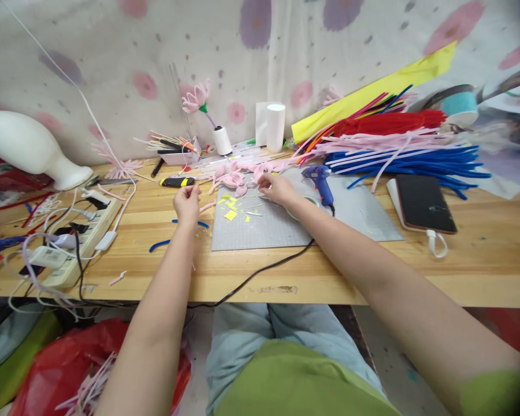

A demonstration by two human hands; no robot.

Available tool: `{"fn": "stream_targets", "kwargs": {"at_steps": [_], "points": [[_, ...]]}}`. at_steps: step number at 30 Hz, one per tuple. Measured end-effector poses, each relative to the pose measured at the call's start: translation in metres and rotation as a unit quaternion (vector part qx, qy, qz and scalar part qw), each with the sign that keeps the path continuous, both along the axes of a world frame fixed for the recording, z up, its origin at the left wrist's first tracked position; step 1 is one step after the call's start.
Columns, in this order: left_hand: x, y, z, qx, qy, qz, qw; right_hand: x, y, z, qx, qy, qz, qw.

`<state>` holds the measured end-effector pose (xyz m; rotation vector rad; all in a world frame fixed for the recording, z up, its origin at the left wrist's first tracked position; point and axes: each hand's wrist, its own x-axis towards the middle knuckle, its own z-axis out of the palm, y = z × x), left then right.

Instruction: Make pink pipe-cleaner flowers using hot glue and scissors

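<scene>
The left hand (pixel 186 203) and right hand (pixel 276 189) have narrow, bent fingers, holding I can't tell what, pink petals (pixel 234 180) lie between them, and an arm bumping the black cord (pixel 264 269) could tip the glue gun (pixel 320 182).

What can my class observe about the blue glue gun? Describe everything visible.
The glue gun is blue and plastic-looking, lying on its side on the grey mat. Its nozzle points left; its handle slants towards the viewer, with a black cord leaving the end. The right hand is to its left, apart from it.
</scene>
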<state>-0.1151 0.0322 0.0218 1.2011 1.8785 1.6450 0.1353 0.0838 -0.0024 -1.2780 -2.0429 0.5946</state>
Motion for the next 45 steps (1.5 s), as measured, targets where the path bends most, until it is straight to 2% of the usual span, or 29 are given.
{"fn": "stream_targets", "kwargs": {"at_steps": [4,11,14,17,20,24,29,35,39,41,43,45], "points": [[0.009,0.0,-0.002,-0.013,0.047,0.025,0.998,0.003,-0.014,-0.003,-0.024,0.031,0.009,0.999],[0.036,-0.011,-0.014,-0.073,0.029,0.029,0.997,0.006,-0.048,-0.009,-0.048,0.006,0.071,0.996],[0.046,-0.021,-0.021,-0.091,0.11,0.016,0.99,0.001,-0.055,-0.009,-0.017,-0.022,0.091,0.996],[0.05,-0.028,-0.026,-0.046,0.176,-0.008,0.983,-0.003,-0.057,-0.01,0.028,-0.068,0.108,0.991],[0.051,-0.032,-0.026,-0.028,0.195,-0.031,0.98,-0.004,-0.056,-0.012,0.037,-0.074,0.089,0.993],[0.058,-0.037,-0.025,-0.101,0.23,-0.029,0.967,-0.002,-0.055,-0.013,-0.009,-0.01,0.058,0.998],[0.074,-0.041,-0.027,-0.041,0.326,-0.129,0.936,-0.002,-0.055,-0.014,-0.042,0.072,0.032,0.996],[0.081,-0.045,-0.028,-0.023,0.38,-0.17,0.909,-0.002,-0.054,-0.016,-0.05,0.144,0.05,0.987],[0.081,-0.044,-0.03,-0.029,0.401,-0.194,0.895,-0.003,-0.055,-0.014,-0.067,0.118,0.074,0.988],[0.081,-0.043,-0.031,-0.036,0.407,-0.193,0.892,-0.002,-0.056,-0.012,-0.07,0.108,0.063,0.99],[0.08,-0.043,-0.032,-0.037,0.408,-0.19,0.892,0.001,-0.057,-0.01,-0.062,0.091,0.049,0.993],[0.079,-0.043,-0.032,-0.038,0.409,-0.191,0.892,0.005,-0.058,-0.007,-0.041,0.054,0.068,0.995]]}}
